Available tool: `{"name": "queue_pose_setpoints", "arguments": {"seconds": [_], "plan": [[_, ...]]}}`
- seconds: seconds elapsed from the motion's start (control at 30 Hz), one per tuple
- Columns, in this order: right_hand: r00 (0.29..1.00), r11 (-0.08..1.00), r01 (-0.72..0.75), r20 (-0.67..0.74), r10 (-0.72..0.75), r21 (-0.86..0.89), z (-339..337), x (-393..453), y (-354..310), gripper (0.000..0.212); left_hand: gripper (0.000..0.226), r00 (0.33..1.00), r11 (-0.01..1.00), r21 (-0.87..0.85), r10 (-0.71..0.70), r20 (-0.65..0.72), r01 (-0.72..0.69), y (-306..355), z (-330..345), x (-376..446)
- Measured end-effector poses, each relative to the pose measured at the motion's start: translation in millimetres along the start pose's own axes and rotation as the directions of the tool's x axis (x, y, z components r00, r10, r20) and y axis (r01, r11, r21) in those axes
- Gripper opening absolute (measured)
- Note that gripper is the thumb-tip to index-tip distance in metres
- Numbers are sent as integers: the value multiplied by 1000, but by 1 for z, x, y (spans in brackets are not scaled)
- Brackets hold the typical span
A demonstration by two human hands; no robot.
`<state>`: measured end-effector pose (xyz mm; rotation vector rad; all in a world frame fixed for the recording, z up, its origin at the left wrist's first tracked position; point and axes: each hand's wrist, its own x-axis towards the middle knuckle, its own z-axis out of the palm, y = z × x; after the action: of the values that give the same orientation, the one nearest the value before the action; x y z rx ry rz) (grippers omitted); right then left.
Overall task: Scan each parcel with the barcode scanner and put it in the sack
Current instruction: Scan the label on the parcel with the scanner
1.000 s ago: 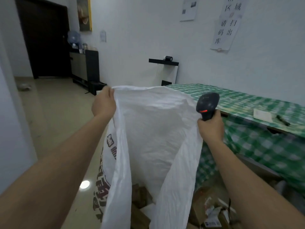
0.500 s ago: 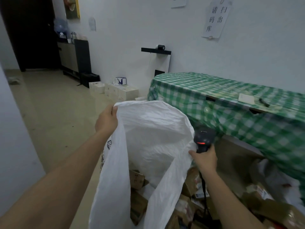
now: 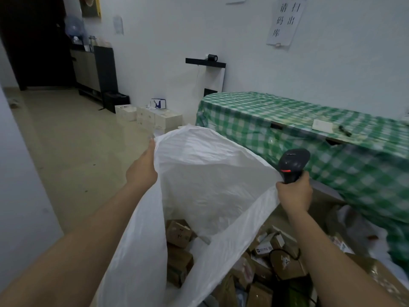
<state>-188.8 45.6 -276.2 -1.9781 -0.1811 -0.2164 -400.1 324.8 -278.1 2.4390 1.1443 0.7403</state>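
Sack mouth of white woven plastic sack [image 3: 210,185] now lowered, held wide | left hand [image 3: 141,171] pinches rim | right hand [image 3: 293,193] grips black handheld barcode scanner [image 3: 292,165], probably rim too | brown cardboard parcels [image 3: 179,247] inside; more beside, unscanned | green checked table [image 3: 287,120], tiled floor.

White wall [image 3: 265,52], beige tiled floor [image 3: 73,151], green checked table [image 3: 287,120], dark cabinet [image 3: 95,72], dim light

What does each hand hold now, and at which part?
The left hand grips the white sack at its rim. The right hand grips the barcode scanner by its handle, with the opposite rim.
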Motion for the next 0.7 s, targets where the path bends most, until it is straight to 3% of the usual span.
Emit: {"name": "queue_pose_setpoints", "arguments": {"seconds": [0.13,0.27,0.33,0.4,0.57,0.7], "plan": [[995,991,-44,96,33,122,-15,-12,7,49,89,999,999,-2,53,9,-53,11,-3,-17],[986,994,-18,167,0,106,-33,-31,17,36,70,954,959,47,282,-104,-279,42,0,-47],[986,994,-6,167,-13,110,-46,-39,23,24,57,923,918,-94,383,-32,-384,57,9,-62],[985,997,-3,171,-11,81,-63,-45,29,14,48,900,882,-251,429,79,-399,77,20,-82],[972,982,99,227,-62,-158,-118,-54,51,8,39,833,835,-338,515,203,-434,124,57,-131],[943,829,285,294,-153,-482,-163,-53,68,11,34,777,819,-374,551,304,-435,156,93,-167]]}}
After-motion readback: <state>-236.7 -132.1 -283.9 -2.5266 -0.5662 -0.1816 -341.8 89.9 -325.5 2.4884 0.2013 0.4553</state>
